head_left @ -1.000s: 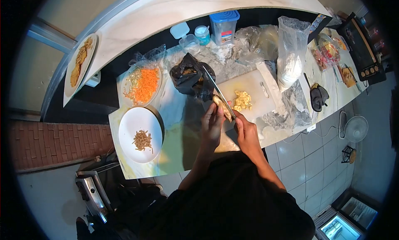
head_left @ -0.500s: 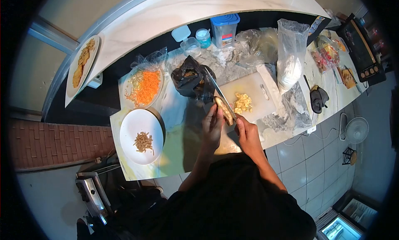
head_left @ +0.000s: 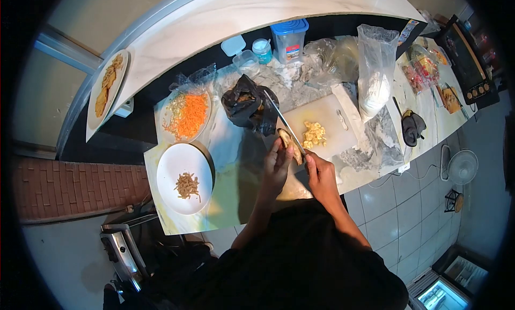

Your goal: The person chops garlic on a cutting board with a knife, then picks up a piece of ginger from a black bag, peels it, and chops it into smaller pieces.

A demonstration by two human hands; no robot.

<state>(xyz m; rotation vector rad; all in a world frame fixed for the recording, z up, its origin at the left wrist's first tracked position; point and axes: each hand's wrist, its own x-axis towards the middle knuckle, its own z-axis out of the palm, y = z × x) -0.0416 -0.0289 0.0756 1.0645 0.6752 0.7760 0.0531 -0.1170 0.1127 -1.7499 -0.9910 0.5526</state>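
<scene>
My left hand (head_left: 274,169) grips a partly peeled banana (head_left: 289,144) with dark skin along its edge. In my right hand (head_left: 323,178) is a knife (head_left: 279,115), its long blade slanting up and away to the left, lying along the banana. Both hands are close together over the near left edge of a white cutting board (head_left: 335,144). Chopped pale yellow banana pieces (head_left: 313,134) form a small heap on that board, right of the blade. Just beyond the knife tip sits an open black plastic bag (head_left: 241,103); its contents are mostly hidden.
To the left stand a white plate of brown strips (head_left: 170,194) and a plate with shredded carrot (head_left: 191,116). A blue-lidded container (head_left: 289,44) and a blue jar (head_left: 262,51) line the back. A bag of white powder (head_left: 374,90) stands right of the board.
The view has shifted slightly. My hands, the knife and the banana stay in nearly the same position, with only a small shift of the banana against the blade.
</scene>
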